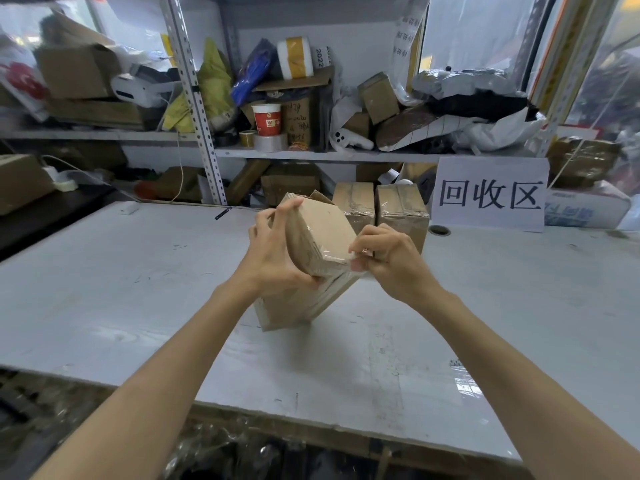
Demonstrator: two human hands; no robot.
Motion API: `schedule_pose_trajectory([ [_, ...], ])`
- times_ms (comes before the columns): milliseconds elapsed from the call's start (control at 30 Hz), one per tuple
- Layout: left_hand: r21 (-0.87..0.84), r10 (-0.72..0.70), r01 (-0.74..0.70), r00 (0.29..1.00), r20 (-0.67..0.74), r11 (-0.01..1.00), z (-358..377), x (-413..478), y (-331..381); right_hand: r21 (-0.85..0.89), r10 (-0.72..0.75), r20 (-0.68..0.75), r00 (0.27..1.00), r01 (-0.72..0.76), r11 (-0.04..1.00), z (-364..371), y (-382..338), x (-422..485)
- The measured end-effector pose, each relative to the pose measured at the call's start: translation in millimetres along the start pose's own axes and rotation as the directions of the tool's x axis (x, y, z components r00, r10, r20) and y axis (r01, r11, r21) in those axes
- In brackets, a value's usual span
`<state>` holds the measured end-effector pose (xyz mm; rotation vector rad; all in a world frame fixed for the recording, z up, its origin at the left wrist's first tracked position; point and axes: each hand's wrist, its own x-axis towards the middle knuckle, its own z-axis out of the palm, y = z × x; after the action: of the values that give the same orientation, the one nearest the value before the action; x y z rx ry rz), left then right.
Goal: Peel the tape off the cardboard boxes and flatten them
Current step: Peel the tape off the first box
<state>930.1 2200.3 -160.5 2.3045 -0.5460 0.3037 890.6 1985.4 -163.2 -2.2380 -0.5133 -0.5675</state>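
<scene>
My left hand (273, 251) grips a cardboard box (317, 237) tilted above the counter (138, 289), fingers wrapped over its top edge. My right hand (388, 258) has its fingers closed on clear tape (358, 263) at the box's corner. Two taped boxes (381, 206) stand behind, shut, contents hidden.

- A single wide-angle view, taken from the person's head and facing forward and down.
- Both forearms enter from the bottom corners and meet near the centre, close to the lens.
- The white surface (104, 289) spreads across the middle of the view; its near edge runs along the bottom.
- Cluttered shelves (311, 154) fill the top, farther off, their uprights bowed by the lens.
</scene>
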Motion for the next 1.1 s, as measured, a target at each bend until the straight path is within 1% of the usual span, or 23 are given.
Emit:
schedule_pose_trajectory([
  [100,0.01,-0.018,0.018,1.0,-0.01,1.0,-1,0,0,0.102,0.073,0.074,0.995,-0.08,0.992,-3,-7,5],
  [200,0.038,-0.053,0.054,0.998,-0.023,0.998,2,-1,3,0.055,0.11,0.077,0.991,-0.115,0.992,2,-21,7],
  [267,0.102,-0.049,0.049,0.999,-0.011,0.994,5,-1,6,0.039,0.149,0.011,0.989,-0.149,0.988,9,-34,6],
  [333,0.153,-0.024,0.025,1.0,-0.005,0.988,8,-1,7,-0.015,0.141,-0.132,0.981,-0.144,0.989,13,-39,6],
  [400,0.181,-0.004,0.006,1.0,-0.011,0.983,11,-1,9,0.008,0.168,-0.226,0.959,-0.171,0.985,13,-38,5],
  [500,0.209,0.012,-0.007,1.0,-0.023,0.978,15,-2,13,0.213,0.311,-0.27,0.911,-0.258,0.942,12,-34,1],
  [567,0.22,0.019,-0.01,0.999,-0.038,0.975,18,-1,16,0.395,0.383,-0.264,0.885,-0.263,0.88,14,-30,0],
  [633,0.223,0.019,-0.007,0.998,-0.053,0.975,20,0,18,0.498,0.414,-0.258,0.873,-0.247,0.831,15,-26,-1],
  [800,0.202,0.022,-0.011,0.998,-0.052,0.979,26,4,20,0.485,0.354,-0.235,0.905,-0.206,0.85,5,-15,-4],
  [867,0.19,0.016,-0.005,0.998,-0.056,0.982,26,6,19,0.441,0.314,-0.223,0.923,-0.192,0.877,1,-12,-4],
  [900,0.181,0.014,-0.004,0.998,-0.055,0.983,26,6,19,0.415,0.288,-0.226,0.93,-0.176,0.893,0,-12,-4],
  [1000,0.134,0.023,-0.015,0.998,-0.055,0.991,25,8,20,0.409,0.22,-0.266,0.939,-0.096,0.907,0,-13,-3],
  [1100,0.031,-0.056,0.058,0.996,-0.076,0.998,22,12,16,0.46,0.2,-0.261,0.945,-0.06,0.886,-3,-11,-5],
])
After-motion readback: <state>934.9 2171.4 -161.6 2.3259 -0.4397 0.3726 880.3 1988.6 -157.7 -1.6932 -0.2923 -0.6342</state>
